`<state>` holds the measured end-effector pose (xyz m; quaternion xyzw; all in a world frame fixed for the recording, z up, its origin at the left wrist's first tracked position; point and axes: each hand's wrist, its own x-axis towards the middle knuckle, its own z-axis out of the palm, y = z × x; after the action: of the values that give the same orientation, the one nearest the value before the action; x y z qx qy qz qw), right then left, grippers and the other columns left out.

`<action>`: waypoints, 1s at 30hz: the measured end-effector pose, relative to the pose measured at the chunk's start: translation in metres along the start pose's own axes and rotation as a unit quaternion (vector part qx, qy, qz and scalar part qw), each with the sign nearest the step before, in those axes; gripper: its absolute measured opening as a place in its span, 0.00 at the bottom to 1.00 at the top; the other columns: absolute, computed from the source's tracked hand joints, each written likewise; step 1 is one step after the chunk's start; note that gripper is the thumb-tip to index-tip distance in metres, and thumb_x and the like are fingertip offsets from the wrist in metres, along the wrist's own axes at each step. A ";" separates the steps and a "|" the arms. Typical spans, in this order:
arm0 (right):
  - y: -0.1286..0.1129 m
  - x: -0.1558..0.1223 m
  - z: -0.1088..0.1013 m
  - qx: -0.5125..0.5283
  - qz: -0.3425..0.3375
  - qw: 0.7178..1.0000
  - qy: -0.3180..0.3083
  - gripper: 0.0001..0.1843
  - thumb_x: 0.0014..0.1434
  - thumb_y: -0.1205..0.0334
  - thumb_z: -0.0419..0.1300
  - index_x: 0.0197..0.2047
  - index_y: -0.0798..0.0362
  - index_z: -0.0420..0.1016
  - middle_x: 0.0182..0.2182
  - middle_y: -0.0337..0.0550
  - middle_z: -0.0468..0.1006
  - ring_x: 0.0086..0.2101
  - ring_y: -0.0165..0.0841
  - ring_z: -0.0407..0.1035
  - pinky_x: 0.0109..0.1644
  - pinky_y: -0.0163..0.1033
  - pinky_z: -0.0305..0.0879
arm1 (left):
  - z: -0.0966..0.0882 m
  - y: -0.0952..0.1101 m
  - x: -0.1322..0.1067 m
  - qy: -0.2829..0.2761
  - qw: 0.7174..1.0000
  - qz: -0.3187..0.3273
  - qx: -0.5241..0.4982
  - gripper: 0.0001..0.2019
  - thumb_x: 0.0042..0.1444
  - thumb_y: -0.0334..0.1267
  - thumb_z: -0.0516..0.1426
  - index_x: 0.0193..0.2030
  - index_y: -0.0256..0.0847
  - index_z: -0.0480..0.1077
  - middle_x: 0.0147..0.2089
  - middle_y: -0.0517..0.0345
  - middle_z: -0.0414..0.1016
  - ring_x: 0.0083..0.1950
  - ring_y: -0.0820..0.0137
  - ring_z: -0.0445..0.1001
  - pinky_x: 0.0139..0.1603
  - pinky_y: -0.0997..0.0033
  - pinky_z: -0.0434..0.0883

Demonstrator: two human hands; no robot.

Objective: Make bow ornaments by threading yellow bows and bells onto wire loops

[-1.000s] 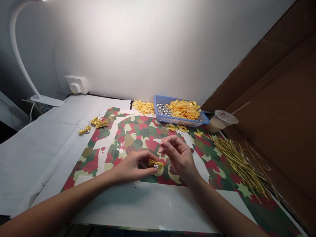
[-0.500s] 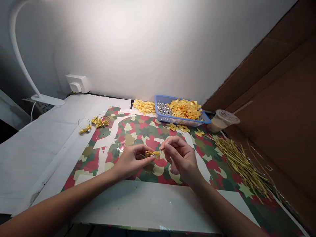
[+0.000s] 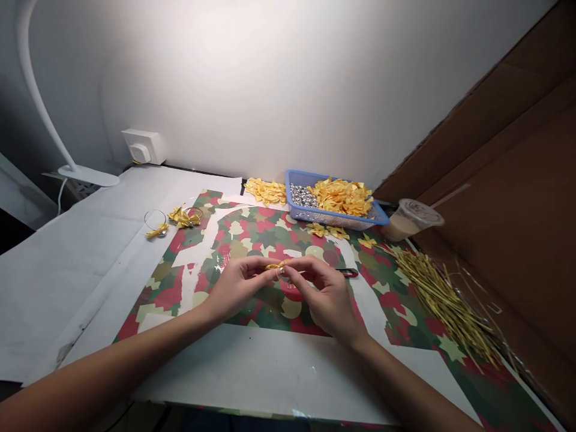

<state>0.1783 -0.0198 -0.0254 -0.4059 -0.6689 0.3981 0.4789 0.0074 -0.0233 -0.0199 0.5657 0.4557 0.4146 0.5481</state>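
Observation:
Over the middle of the table, a small yellow ribbon bow (image 3: 275,266) with a tiny silver bell (image 3: 281,271) is held between both hands. My left hand (image 3: 240,282) pinches the bow's left side between thumb and fingers. From the other side, my right hand (image 3: 321,294) closes its thumb and fingertips on the bow beside the bell. A thin wire seems to loop just below the bell, but its ends are hidden by the fingers. Finished-looking bows on wire rings (image 3: 185,217) lie at the left, and a single one (image 3: 157,230) is beside them.
At the back stands a blue basket (image 3: 337,222) holding silver bells and yellow bows, with more bows (image 3: 265,192) beside it. Bundled gold-green wire ties (image 3: 445,300) and a lidded plastic cup (image 3: 411,222) are at right. A dark narrow object (image 3: 348,272) shows behind my right hand.
My right hand has moved left, from holding a thin wire end apart from the bow to gripping at the bow. The left hand keeps its pinch. The view has shifted slightly.

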 end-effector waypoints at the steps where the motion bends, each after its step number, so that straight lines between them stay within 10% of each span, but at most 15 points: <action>1: 0.001 0.000 0.000 0.009 0.011 1.000 0.001 0.06 0.59 0.59 0.59 0.36 0.51 0.76 0.33 0.42 0.78 0.33 0.33 0.74 0.35 0.39 0.72 | -0.001 0.000 0.000 -0.006 1.000 0.001 0.008 0.12 0.56 0.44 0.58 0.41 0.40 0.77 0.40 0.53 0.80 0.41 0.66 0.77 0.39 0.72 0.74; 30: 0.016 0.001 -0.002 0.053 0.180 0.982 -0.013 0.09 0.53 0.55 0.65 0.30 0.53 0.75 0.22 0.38 0.77 0.25 0.29 0.74 0.26 0.32 0.72 | -0.001 -0.010 0.015 0.059 0.997 -0.016 0.039 0.07 0.54 0.38 0.61 0.31 0.37 0.69 0.32 0.59 0.75 0.34 0.71 0.75 0.34 0.73 0.73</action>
<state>0.1826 -0.0131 -0.0393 -0.4889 -0.5688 0.5177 0.4117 0.0092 -0.0091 -0.0299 0.5543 0.5119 0.4201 0.5041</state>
